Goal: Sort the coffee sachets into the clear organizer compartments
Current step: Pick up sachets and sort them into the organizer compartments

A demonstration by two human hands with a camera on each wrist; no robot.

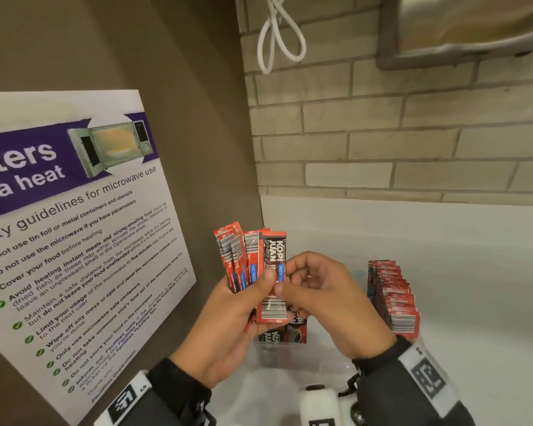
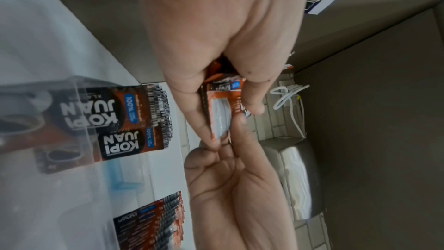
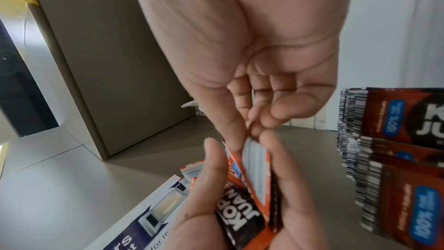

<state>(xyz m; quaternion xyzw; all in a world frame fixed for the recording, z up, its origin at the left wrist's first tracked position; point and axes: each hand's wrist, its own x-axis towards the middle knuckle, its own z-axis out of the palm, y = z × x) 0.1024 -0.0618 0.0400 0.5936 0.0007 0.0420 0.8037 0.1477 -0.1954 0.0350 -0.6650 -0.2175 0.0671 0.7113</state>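
My left hand [image 1: 256, 292] grips a fanned bundle of red coffee sachets [image 1: 240, 256], held upright above the clear organizer [image 1: 330, 365]. My right hand [image 1: 290, 281] pinches the front sachet [image 1: 273, 309] of that bundle between thumb and fingers. In the left wrist view the left hand [image 2: 216, 136] holds the sachets [image 2: 220, 113] and the right hand [image 2: 230, 182] meets it from below. In the right wrist view the right hand [image 3: 254, 128] pinches the top edge of the bundle [image 3: 254, 174]. A few sachets [image 1: 285, 332] stand in the organizer below. A long packed row of sachets [image 1: 394, 299] stands to the right.
A microwave safety poster [image 1: 74, 226] leans on the brown panel at left. Behind is a brick wall with a looped white cable [image 1: 279, 35] and a steel dispenser [image 1: 468, 32]. The white counter [image 1: 474, 256] stretches right. A small white object [image 1: 317, 401] sits at the near edge.
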